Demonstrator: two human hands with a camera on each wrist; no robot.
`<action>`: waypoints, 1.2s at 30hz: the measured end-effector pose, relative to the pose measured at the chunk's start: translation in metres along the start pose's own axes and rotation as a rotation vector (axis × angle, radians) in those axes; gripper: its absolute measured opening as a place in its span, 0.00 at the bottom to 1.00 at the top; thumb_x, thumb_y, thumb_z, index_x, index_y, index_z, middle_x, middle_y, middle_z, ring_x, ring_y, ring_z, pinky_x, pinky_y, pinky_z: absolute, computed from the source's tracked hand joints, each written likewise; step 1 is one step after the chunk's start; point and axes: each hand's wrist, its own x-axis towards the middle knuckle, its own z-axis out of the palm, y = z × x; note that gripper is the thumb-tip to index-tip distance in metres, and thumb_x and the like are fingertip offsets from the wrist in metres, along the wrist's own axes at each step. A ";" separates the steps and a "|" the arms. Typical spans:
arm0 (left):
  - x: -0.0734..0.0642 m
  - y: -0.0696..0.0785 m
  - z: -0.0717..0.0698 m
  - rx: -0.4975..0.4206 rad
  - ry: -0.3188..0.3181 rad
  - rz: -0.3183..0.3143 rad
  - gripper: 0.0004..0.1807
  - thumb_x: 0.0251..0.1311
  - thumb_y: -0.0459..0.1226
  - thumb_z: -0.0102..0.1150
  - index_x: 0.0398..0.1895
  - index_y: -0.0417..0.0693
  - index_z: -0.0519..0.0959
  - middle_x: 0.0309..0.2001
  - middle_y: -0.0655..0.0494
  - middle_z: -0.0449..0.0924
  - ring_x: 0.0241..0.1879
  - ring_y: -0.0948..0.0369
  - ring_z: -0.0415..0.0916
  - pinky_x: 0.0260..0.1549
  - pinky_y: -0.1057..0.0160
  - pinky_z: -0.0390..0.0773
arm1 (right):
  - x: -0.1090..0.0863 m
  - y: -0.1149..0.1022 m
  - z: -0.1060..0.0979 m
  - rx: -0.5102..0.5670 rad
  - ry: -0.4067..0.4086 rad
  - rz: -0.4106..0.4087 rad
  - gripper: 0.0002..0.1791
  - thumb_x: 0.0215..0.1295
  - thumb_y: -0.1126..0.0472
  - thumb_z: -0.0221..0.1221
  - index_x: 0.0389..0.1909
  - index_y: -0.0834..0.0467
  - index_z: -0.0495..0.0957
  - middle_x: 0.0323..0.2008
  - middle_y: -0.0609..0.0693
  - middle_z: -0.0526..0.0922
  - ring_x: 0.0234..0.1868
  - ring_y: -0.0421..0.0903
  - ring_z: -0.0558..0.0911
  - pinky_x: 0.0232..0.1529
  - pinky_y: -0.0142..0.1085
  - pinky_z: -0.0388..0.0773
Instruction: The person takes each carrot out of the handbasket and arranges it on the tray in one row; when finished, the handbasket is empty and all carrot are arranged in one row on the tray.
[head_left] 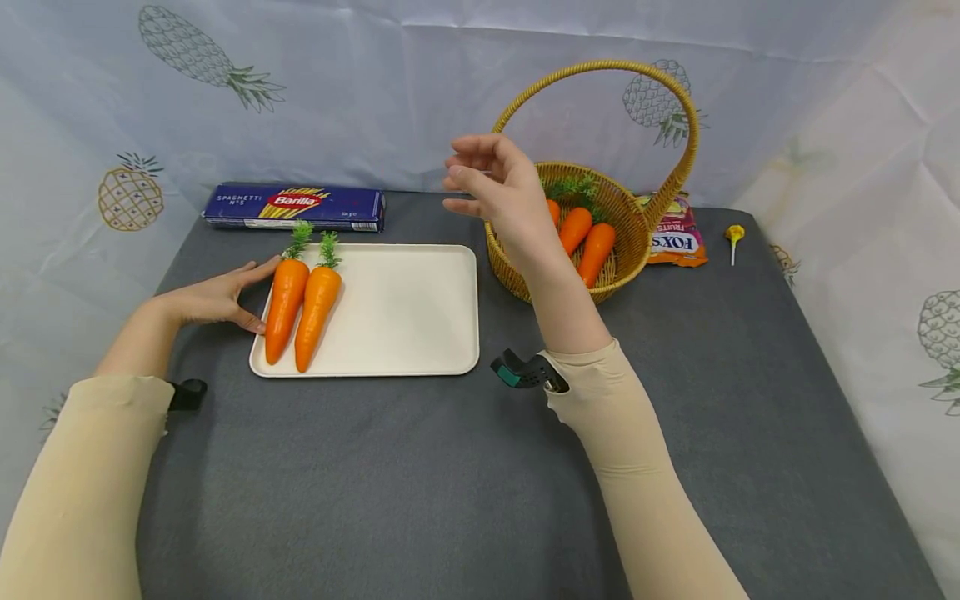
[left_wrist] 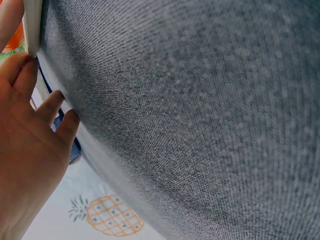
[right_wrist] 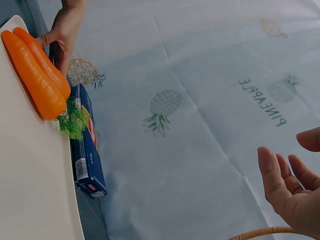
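Two orange carrots with green tops, a left one (head_left: 287, 310) and a right one (head_left: 318, 317), lie side by side at the left end of a cream tray (head_left: 405, 312). My left hand (head_left: 217, 297) rests at the tray's left edge with fingers and thumb spread, holding nothing; in the left wrist view its fingertips touch the tray rim (left_wrist: 33, 25). Raised in front of the wicker basket (head_left: 630, 275), my right hand (head_left: 506, 187) has loosely bent fingers and nothing between them. Several carrots (head_left: 597, 252) lie in the basket, partly hidden by my right forearm.
Behind the tray lies a blue spaghetti box (head_left: 294, 207). A red and orange Fox's candy bag (head_left: 678, 233) sits partly behind the basket, with a yellow lollipop (head_left: 735, 237) to its right. The basket's tall handle (head_left: 600, 65) arches upward near my right hand.
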 end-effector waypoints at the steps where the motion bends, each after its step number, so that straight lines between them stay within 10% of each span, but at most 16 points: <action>1: 0.000 0.000 0.000 -0.001 0.000 0.001 0.64 0.54 0.40 0.71 0.80 0.54 0.29 0.75 0.26 0.18 0.73 0.25 0.20 0.61 0.18 0.34 | 0.000 0.000 -0.003 0.000 0.011 0.002 0.16 0.70 0.67 0.56 0.57 0.62 0.72 0.46 0.52 0.78 0.44 0.48 0.81 0.49 0.40 0.85; 17: -0.003 0.001 0.000 -0.007 0.006 0.014 0.64 0.54 0.40 0.70 0.80 0.54 0.29 0.76 0.27 0.17 0.74 0.26 0.19 0.62 0.18 0.34 | 0.010 0.015 -0.050 -0.075 0.182 0.063 0.16 0.70 0.64 0.56 0.57 0.59 0.71 0.45 0.48 0.75 0.48 0.49 0.79 0.53 0.40 0.82; 36: -0.001 0.001 0.000 -0.009 0.005 0.002 0.64 0.54 0.40 0.71 0.80 0.53 0.30 0.76 0.27 0.18 0.74 0.26 0.20 0.62 0.19 0.33 | 0.035 0.062 -0.077 -0.178 0.310 0.337 0.23 0.71 0.61 0.55 0.65 0.59 0.67 0.51 0.48 0.70 0.53 0.50 0.75 0.57 0.41 0.79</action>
